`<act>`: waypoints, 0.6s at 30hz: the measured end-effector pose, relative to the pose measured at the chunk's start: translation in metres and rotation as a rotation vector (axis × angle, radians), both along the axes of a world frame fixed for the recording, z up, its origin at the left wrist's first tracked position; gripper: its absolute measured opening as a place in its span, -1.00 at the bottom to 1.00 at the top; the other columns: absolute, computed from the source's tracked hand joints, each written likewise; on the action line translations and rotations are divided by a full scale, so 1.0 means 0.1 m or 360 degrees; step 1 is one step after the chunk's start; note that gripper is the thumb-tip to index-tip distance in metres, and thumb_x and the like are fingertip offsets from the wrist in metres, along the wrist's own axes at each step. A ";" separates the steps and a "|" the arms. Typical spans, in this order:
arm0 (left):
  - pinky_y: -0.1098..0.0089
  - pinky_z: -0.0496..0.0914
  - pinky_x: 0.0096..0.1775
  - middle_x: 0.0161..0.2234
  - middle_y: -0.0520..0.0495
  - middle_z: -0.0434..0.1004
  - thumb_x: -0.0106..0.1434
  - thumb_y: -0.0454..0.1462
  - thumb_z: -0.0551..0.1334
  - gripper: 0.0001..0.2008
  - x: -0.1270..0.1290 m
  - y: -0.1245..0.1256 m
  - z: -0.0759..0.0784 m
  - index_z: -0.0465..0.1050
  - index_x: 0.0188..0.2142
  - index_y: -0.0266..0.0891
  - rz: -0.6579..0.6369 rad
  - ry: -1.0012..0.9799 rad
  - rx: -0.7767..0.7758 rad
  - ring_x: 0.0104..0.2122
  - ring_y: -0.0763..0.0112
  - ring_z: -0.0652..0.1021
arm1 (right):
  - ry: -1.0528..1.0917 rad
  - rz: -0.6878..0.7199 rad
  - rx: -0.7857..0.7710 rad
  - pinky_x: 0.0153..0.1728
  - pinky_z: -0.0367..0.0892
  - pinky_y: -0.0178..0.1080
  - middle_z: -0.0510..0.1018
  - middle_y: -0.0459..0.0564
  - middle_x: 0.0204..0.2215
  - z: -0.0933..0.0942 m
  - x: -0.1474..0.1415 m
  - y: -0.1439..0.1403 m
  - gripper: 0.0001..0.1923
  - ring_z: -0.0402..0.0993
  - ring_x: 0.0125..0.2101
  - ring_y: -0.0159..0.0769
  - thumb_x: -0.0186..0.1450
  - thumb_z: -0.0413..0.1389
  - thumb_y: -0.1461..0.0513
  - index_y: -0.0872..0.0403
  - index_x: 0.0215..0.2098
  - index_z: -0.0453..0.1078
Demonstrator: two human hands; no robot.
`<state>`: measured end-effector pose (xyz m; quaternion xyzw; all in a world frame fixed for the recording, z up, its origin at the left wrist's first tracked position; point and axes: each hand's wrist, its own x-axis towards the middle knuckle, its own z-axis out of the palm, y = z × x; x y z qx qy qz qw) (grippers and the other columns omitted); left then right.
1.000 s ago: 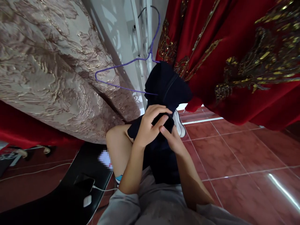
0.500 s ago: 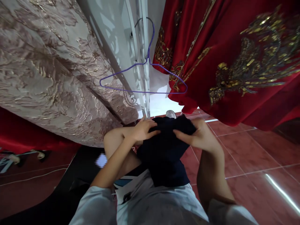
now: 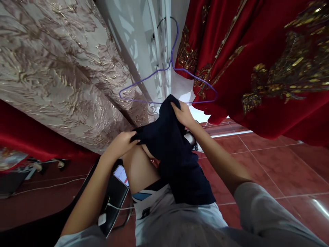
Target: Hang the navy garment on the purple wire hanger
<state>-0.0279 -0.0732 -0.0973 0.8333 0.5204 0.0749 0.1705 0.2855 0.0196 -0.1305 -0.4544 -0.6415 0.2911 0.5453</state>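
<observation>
A dark navy garment [image 3: 177,154] hangs over my raised knee and lap. My left hand [image 3: 120,144] pinches its left edge low, by the knee. My right hand [image 3: 183,113] grips its top edge and lifts it up close to the bottom bar of a purple wire hanger [image 3: 144,78]. The hanger hangs bare from a white rail, just above the garment. Its right arm lies in front of red cloth.
A red gold-embroidered dress [image 3: 257,61] hangs at the right, a beige brocade cloth [image 3: 56,68] at the left. A phone [image 3: 121,175] with a white charger cable lies on a black seat [image 3: 51,223] at my left. Red floor tiles [image 3: 269,168] spread to the right.
The garment came off the hanger and sank to my lap. Now my right hand has lifted its top edge back toward the hanger, and my left hand has slid down to the left edge.
</observation>
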 end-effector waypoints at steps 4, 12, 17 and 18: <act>0.26 0.38 -0.27 -0.34 -0.14 0.61 0.43 -0.04 0.11 -0.67 -0.26 -0.04 -0.03 0.50 -0.29 -0.20 0.0106 0.0131 -0.0044 -0.34 0.15 0.60 | -0.0141 -0.0203 0.0087 -0.48 0.06 -0.26 0.16 -0.15 -0.62 0.06 0.32 -0.20 -0.56 0.09 -0.55 -0.43 0.34 0.11 0.05 0.03 -0.59 0.09; 0.13 0.40 0.13 -0.04 -0.13 0.49 0.37 -0.38 0.04 -0.83 -0.06 0.22 0.56 0.37 -0.15 -0.19 0.0124 -0.0430 0.1028 0.04 0.14 0.51 | -0.0291 -0.0395 0.0163 -0.55 -0.11 -0.28 -0.01 -0.17 -0.66 0.36 0.70 -0.53 -0.53 -0.06 -0.59 -0.50 0.22 0.14 0.16 0.02 -0.65 -0.07; 0.17 0.42 0.13 0.00 -0.15 0.55 0.31 -0.46 0.04 -0.77 0.49 0.45 0.73 0.36 -0.13 -0.20 -0.0153 -0.0599 0.0989 0.03 0.20 0.55 | -0.0230 -0.0243 0.0028 -0.56 -0.11 -0.29 0.03 -0.17 -0.66 0.30 0.56 -0.61 -0.54 -0.03 -0.59 -0.48 0.28 0.11 0.11 0.02 -0.63 -0.02; 0.18 0.42 0.14 0.02 -0.16 0.55 0.30 -0.47 0.04 -0.74 0.60 0.48 0.74 0.36 -0.10 -0.20 -0.0199 -0.0601 0.0966 0.05 0.21 0.55 | -0.0220 -0.0213 0.0027 -0.56 -0.10 -0.29 0.04 -0.17 -0.65 0.28 0.52 -0.63 -0.53 -0.03 -0.59 -0.48 0.31 0.10 0.09 0.03 -0.62 -0.02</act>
